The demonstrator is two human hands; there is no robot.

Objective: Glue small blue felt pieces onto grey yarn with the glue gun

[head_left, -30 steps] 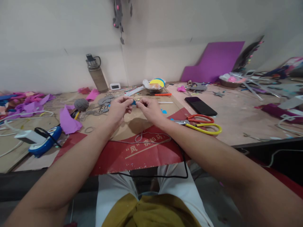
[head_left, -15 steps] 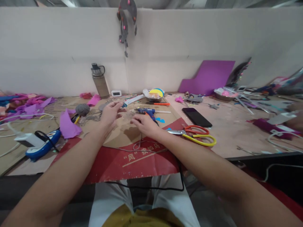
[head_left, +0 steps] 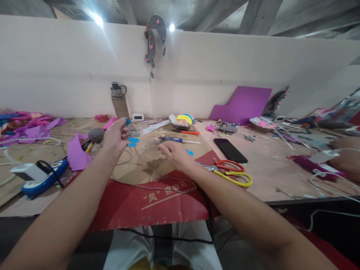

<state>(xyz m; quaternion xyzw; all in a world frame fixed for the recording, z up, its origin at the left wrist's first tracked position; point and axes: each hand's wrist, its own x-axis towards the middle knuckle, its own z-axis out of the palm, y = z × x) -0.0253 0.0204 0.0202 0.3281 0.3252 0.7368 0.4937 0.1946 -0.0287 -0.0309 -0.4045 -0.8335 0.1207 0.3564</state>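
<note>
My left hand (head_left: 116, 135) is raised over the left part of the cardboard, pinching a small blue piece (head_left: 128, 122) at its fingertips. Just beyond its wrist lie blue cut-out shapes (head_left: 133, 141). My right hand (head_left: 174, 153) hovers near the middle with thumb and fingers drawn together; whatever is between them is too small to make out. Close behind it lies a blue glue gun (head_left: 172, 139), partly hidden. A thin grey cord (head_left: 140, 185) trails across the red-printed part of the cardboard (head_left: 123, 210) between my forearms. More blue shapes (head_left: 191, 152) rest beside the right hand.
Scissors (head_left: 233, 173) with red and yellow handles and a black phone (head_left: 230, 150) lie on the right. At left are a grey yarn ball (head_left: 96, 135), purple felt (head_left: 78, 152) and a blue power strip (head_left: 45, 180). A bottle (head_left: 119, 101) stands behind. Another person's hand (head_left: 345, 157) is far right.
My left hand has moved left with the blue piece, away from my right hand, uncovering blue shapes on the cardboard. The right hand stays near the glue gun. The camera view has tilted up.
</note>
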